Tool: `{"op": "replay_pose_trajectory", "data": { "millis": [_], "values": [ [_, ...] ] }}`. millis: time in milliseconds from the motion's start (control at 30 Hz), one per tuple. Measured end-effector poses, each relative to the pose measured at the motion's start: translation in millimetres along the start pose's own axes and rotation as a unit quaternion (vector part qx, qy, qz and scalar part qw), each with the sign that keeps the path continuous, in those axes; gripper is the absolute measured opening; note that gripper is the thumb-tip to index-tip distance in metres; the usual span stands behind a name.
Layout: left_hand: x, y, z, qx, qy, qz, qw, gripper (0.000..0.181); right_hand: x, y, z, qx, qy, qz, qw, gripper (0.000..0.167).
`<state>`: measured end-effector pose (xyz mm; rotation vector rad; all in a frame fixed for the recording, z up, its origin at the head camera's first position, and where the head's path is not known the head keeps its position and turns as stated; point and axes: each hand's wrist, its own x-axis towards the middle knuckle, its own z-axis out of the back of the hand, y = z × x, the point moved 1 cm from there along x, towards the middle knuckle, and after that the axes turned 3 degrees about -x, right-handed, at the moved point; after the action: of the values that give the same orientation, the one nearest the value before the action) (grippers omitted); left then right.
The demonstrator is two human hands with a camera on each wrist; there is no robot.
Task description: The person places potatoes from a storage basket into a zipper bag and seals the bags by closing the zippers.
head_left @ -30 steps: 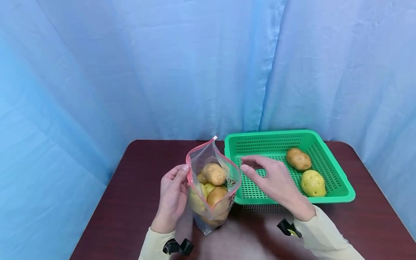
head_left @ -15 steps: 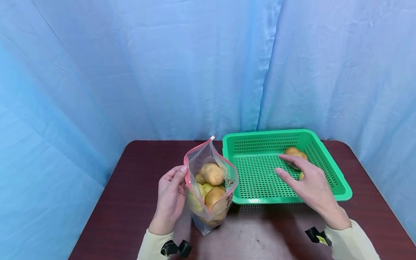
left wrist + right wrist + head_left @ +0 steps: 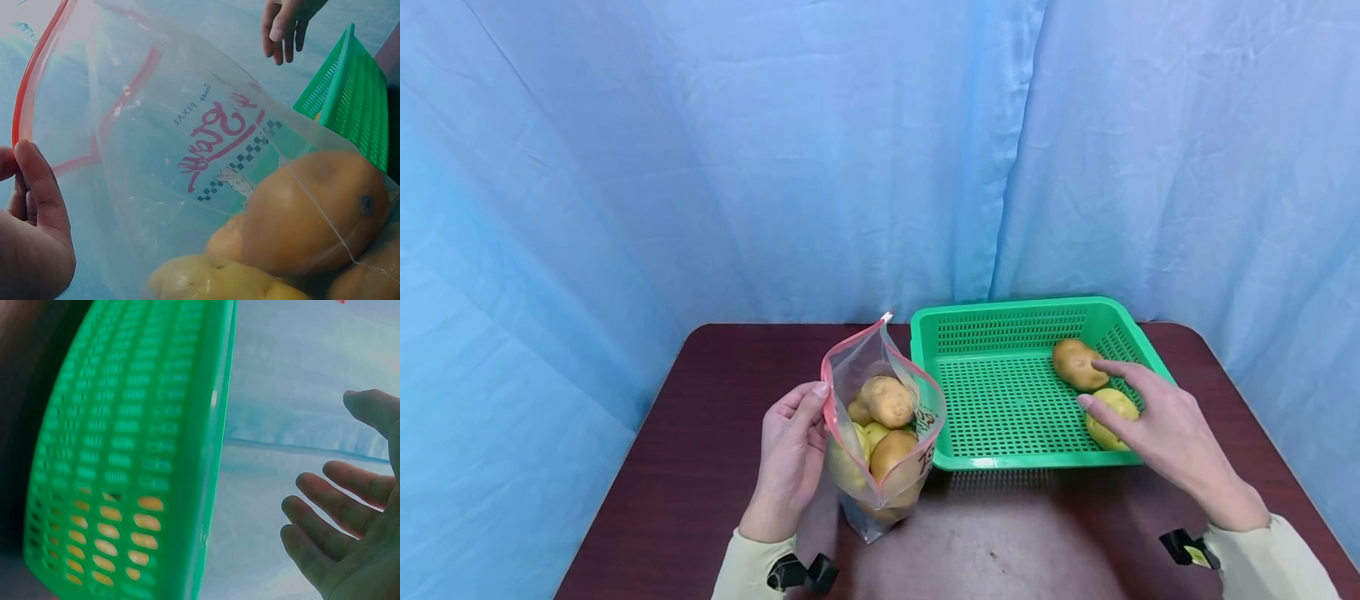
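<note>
Right grip [image 3: 1168, 427], fingers loose and empty, hangs beside the yellow potato [image 3: 1116, 402], which lies just left, partly behind the thumb, in the green basket [image 3: 1000, 400]; left grip [image 3: 792, 446], well away, pinches the bag [image 3: 930, 417] by its rim.

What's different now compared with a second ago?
The right hand has moved rightward, from beside the bag to above the yellow item in the green basket. It holds nothing; nothing was visibly grasped or released. Unchanged: the left hand pinches the bag's edge, and the yellow item and brown potato lie in the basket.
</note>
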<state>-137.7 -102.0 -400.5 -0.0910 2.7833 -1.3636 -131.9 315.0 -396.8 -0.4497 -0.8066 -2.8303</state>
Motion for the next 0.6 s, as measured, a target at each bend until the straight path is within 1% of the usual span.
{"op": "replay_pose_trajectory", "data": {
  "millis": [167, 300, 367, 433, 600],
  "values": [
    [0.1, -0.8, -0.3, 0.003, 0.003, 0.0, 1.0, 0.022, 13.3, -7.1, 10.6, -0.028, 0.025, 0.012, 0.9992, 0.065],
    [0.2, -1.2, -0.4, 0.006, 0.002, 0.0, 1.0, 0.02, 28.6, -13.1, 14.1, -0.064, 0.053, 0.034, 0.9959, 0.071],
    [0.3, -1.2, -0.4, 0.007, 0.001, 0.001, 1.0, 0.02, 36.7, -15.1, 14.8, -0.079, 0.071, 0.04, 0.9936, 0.074],
    [0.3, -1.1, -0.3, 0.008, 0.0, 0.001, 1.0, 0.02, 44.6, -17.1, 15.0, -0.089, 0.097, 0.039, 0.9905, 0.079],
    [-0.6, -0.6, 0.1, 0.009, -0.002, 0.002, 1.0, 0.021, 62.3, -22.5, 14.7, -0.094, 0.16, 0.032, 0.982, 0.085]
  ]
}}
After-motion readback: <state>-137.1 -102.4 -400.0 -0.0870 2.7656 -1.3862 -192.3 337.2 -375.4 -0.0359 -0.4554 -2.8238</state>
